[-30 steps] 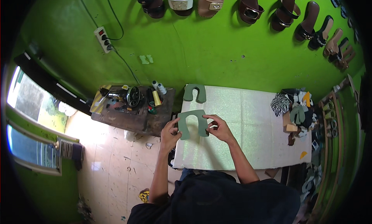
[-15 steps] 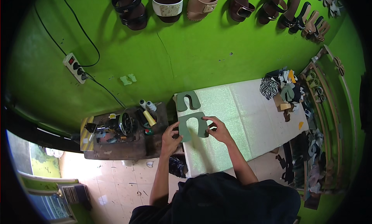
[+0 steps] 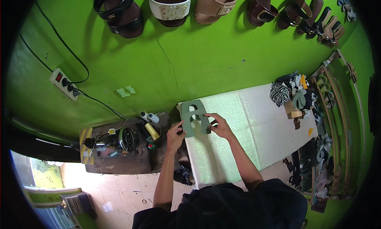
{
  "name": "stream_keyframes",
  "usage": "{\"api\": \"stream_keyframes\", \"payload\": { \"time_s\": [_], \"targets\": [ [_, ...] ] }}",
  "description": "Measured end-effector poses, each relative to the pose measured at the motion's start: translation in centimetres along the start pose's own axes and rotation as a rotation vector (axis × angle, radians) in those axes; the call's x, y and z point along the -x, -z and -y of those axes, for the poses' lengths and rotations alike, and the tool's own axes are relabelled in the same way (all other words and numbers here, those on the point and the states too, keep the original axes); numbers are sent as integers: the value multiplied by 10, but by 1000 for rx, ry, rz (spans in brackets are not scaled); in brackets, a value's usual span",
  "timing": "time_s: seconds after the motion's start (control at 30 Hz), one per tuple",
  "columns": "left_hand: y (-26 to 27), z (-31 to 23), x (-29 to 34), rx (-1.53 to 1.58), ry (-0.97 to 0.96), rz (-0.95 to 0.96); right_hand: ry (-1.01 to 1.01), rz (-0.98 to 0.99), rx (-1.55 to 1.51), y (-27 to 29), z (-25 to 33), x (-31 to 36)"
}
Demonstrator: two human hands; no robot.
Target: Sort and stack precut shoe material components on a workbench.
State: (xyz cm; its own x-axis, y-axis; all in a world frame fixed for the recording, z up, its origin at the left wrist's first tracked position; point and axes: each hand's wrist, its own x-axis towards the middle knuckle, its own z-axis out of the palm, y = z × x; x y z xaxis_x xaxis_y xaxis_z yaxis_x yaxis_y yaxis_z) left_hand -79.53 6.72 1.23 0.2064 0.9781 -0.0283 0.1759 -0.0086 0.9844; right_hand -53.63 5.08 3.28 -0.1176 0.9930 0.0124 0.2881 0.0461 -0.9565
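Observation:
Between my two hands hangs a U-shaped green shoe-upper piece, arched end away from me, above the near left part of the pale table. My left hand pinches its left leg between thumb and fingers. On the other side my right hand grips the right edge in the same way. Just beyond lies a small stack of similar green U-shaped pieces at the table's back left corner. The held piece partly overlaps that stack in view, and whether they touch I cannot tell.
Left of the table stands a black sewing machine on a dark bench, with a yellow thread cone nearby. Scraps pile at the table's far right. Sandals line the green wall above. A power strip hangs at left.
Both hands have moved the green piece away from me, up to the stack, and it now overlaps the stack in view. The view has also shifted slightly.

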Motion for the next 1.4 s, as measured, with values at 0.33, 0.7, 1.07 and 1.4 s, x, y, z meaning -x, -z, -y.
{"api": "stream_keyframes", "payload": {
  "time_s": [0.33,0.7,1.07,1.4],
  "targets": [
    [-11,58,-85,-104,53,-40,-27,-7,81,-3,-65,-84],
    [-24,91,-111,-293,168,-14,-39,-6,176,-9,-120,-107],
    [-30,61,-108,-746,-24,-9,71,-34,651,-12,-100,-101],
    [-29,67,-121,-995,111,329,-42,194,762,-25,-114,-102]
  ]
}}
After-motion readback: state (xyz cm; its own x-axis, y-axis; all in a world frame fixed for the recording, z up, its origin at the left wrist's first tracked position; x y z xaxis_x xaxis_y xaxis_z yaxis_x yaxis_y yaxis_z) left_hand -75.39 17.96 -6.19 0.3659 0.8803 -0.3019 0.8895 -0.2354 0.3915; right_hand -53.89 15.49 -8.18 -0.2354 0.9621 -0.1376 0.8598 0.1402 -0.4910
